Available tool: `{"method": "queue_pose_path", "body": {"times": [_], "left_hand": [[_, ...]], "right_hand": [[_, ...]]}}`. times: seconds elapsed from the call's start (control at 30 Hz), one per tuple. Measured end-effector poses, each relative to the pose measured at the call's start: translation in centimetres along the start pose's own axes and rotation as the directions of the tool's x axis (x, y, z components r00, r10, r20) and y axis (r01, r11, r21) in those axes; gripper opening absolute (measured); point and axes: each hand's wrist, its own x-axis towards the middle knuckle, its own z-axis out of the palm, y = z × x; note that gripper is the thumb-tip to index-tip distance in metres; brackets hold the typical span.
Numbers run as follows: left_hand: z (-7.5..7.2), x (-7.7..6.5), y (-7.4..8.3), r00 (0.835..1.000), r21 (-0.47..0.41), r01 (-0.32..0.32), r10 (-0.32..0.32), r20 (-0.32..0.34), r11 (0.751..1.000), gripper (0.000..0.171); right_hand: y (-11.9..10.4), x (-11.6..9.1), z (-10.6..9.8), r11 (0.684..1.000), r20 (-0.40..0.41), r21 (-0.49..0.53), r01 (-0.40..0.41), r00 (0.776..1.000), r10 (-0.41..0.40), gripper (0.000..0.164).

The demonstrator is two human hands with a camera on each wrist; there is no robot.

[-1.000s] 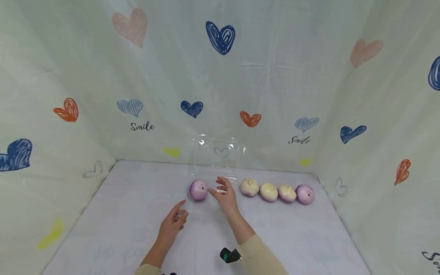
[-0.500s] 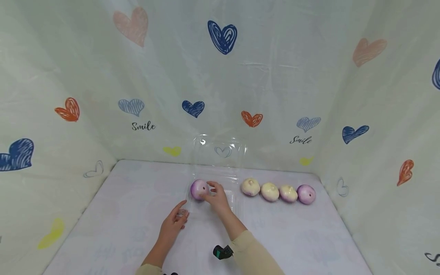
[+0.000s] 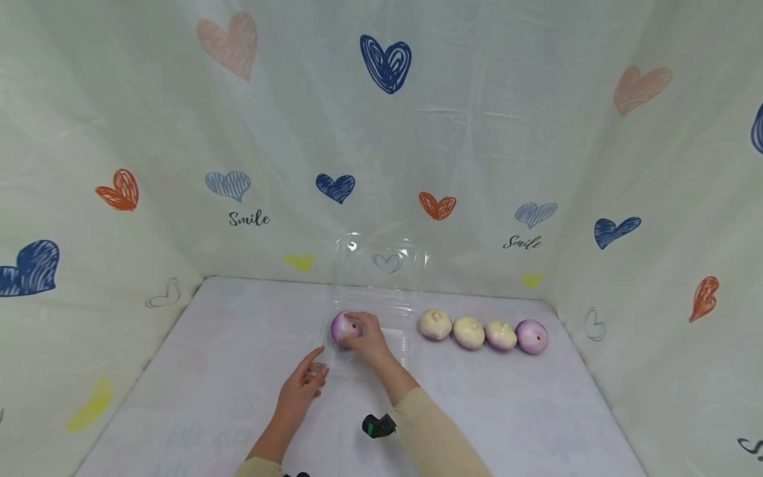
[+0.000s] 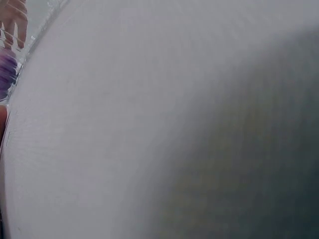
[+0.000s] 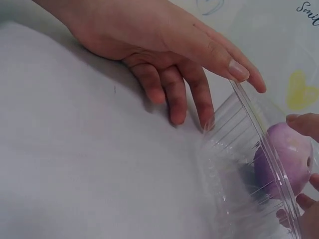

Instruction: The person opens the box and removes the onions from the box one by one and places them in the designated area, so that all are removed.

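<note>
A purple onion (image 3: 344, 329) sits at the left side of a clear plastic container (image 3: 393, 361), whose lid (image 3: 381, 265) stands raised behind it. My right hand (image 3: 371, 341) holds this onion from its right side, thumb low and fingers over the top. At the container's front left corner, my left hand (image 3: 298, 391) holds the rim between thumb and index finger. In the right wrist view, the other fingers of the left hand (image 5: 169, 50) hang along the outer wall, and the onion (image 5: 286, 162) shows through the plastic. The left wrist view is mostly tablecloth.
Right of the container, a row of onions stands on the white table (image 3: 507, 404): several cream-topped ones (image 3: 467, 332) and a purple one (image 3: 531, 337) at the end. A heart-printed curtain (image 3: 286, 132) encloses the back and sides. A black device (image 3: 378, 426) is at the right forearm.
My right hand has moved left from beside the onion and taken hold of it. The left hand has stayed at the container's corner.
</note>
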Motion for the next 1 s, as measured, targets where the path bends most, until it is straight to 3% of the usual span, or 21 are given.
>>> {"method": "queue_pose_path", "body": {"times": [0.13, 0.43, 1.0], "left_hand": [[0.01, -0.09, 0.01, 1.000, 0.008, 0.000, 0.000, 0.002, 1.000, 0.052], [-0.07, -0.01, -0.05, 1.000, -0.002, -0.002, 0.002, -0.003, 1.000, 0.051], [-0.04, -0.15, 0.46, 1.000, -0.002, 0.011, -0.011, -0.008, 1.000, 0.050]], "right_hand": [[0.19, 0.36, 0.09, 0.999, 0.032, -0.049, 0.009, 0.999, -0.008, 0.056], [0.05, 0.59, 0.14, 0.999, 0.065, -0.030, -0.029, 0.997, 0.031, 0.047], [0.46, 0.87, 0.46, 0.998, 0.042, -0.063, -0.012, 0.999, 0.014, 0.056]]}}
